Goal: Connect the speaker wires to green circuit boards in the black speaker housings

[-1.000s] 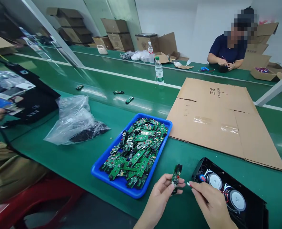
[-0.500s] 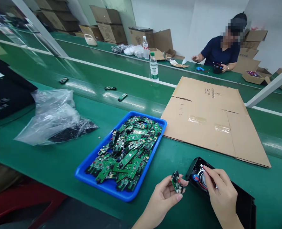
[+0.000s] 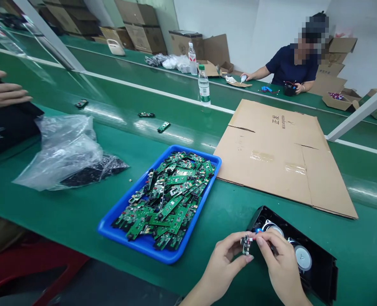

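- Holding a small circuit board [image 3: 246,245] between thumb and fingertips, the left hand [image 3: 226,263] sits at the lower middle of the frame, its grip narrow and closed on the board.
- Meeting it from the lower right, the right hand [image 3: 279,265] pinches something small with a red tip against the board's edge; what exactly it grips is too small to tell.
- Just behind both hands lies an open black speaker housing [image 3: 319,272] with two round silver speakers inside, resting on the green work surface [image 3: 80,212].
- Left of the hands, near the centre of the frame, a blue tray [image 3: 112,229] is heaped with green circuit boards.
- At the right centre lies a flattened cardboard sheet [image 3: 280,157].
- At the left centre sits a crumpled clear plastic bag [image 3: 64,148].
- At the left edge another person's hand [image 3: 2,91] rests on a black object.
- At the upper right, a seated person in a dark shirt [image 3: 290,66] works at the far bench.
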Action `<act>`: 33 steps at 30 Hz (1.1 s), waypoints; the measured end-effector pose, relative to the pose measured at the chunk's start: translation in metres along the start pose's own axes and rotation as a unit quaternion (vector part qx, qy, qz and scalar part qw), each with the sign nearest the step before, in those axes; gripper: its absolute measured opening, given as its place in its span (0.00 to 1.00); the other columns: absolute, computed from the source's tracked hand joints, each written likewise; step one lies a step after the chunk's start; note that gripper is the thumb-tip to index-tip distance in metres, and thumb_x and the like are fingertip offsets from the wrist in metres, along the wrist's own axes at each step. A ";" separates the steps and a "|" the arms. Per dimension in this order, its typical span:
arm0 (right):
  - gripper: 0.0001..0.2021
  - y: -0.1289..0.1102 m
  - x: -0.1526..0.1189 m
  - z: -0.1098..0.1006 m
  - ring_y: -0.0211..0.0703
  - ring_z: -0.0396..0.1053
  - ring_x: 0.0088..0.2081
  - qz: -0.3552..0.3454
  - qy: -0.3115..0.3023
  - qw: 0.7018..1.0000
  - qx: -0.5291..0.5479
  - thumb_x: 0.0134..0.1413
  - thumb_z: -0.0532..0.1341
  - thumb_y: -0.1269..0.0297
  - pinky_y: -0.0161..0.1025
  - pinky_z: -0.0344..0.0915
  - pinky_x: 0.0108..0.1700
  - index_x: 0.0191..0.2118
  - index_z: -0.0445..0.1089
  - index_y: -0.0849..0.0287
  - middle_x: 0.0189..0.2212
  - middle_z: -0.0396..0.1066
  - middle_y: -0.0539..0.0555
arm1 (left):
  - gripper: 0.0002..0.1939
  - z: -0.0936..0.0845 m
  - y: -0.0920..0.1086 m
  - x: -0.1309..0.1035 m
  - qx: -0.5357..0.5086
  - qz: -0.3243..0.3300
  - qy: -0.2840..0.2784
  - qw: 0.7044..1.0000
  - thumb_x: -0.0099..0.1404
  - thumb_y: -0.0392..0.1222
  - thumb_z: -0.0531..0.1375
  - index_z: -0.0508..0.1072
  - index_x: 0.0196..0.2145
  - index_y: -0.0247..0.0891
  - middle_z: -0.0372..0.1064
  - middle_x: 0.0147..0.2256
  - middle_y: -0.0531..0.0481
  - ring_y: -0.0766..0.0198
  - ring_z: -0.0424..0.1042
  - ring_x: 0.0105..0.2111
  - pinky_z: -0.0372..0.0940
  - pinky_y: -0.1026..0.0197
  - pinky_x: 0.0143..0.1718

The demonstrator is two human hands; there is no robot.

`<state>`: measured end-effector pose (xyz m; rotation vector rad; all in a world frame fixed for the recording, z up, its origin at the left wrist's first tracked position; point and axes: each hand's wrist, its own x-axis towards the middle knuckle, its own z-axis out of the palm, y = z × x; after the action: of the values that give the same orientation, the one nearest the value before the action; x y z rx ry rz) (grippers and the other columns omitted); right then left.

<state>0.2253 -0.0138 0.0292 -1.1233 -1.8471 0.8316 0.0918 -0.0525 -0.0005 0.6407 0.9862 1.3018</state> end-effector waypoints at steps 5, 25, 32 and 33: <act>0.06 0.004 -0.002 0.001 0.33 0.64 0.26 -0.102 0.009 0.993 -0.062 0.59 0.56 0.71 0.30 0.63 0.26 0.35 0.70 0.57 0.25 0.68 0.48 | 0.17 0.000 -0.004 0.002 0.008 0.014 0.018 1.000 0.51 0.30 0.65 0.78 0.39 0.43 0.77 0.40 0.47 0.55 0.74 0.42 0.70 0.60 0.45; 0.12 0.000 -0.004 0.005 0.32 0.61 0.24 -0.033 0.005 0.999 -0.034 0.61 0.54 0.68 0.30 0.57 0.24 0.26 0.65 0.57 0.22 0.63 0.45 | 0.20 -0.007 0.002 0.002 0.076 0.056 -0.024 0.995 0.51 0.27 0.65 0.78 0.38 0.50 0.77 0.42 0.54 0.63 0.74 0.44 0.69 0.69 0.45; 0.14 -0.001 -0.003 0.002 0.32 0.58 0.21 0.013 -0.003 1.000 -0.020 0.61 0.55 0.64 0.30 0.54 0.22 0.24 0.66 0.58 0.20 0.62 0.46 | 0.22 -0.005 -0.001 0.004 0.072 0.072 -0.031 0.994 0.50 0.25 0.65 0.79 0.37 0.51 0.78 0.40 0.56 0.65 0.74 0.43 0.68 0.71 0.45; 0.14 -0.001 -0.003 0.002 0.32 0.59 0.21 0.015 -0.006 1.000 -0.021 0.61 0.54 0.64 0.30 0.54 0.22 0.24 0.66 0.58 0.20 0.62 0.46 | 0.22 -0.005 -0.001 0.004 0.069 0.071 -0.027 0.995 0.50 0.25 0.65 0.79 0.37 0.51 0.78 0.40 0.56 0.65 0.74 0.43 0.68 0.71 0.45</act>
<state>0.2239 -0.0172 0.0277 -1.1774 -1.8687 0.8226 0.0878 -0.0492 -0.0050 0.8612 1.0072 1.3404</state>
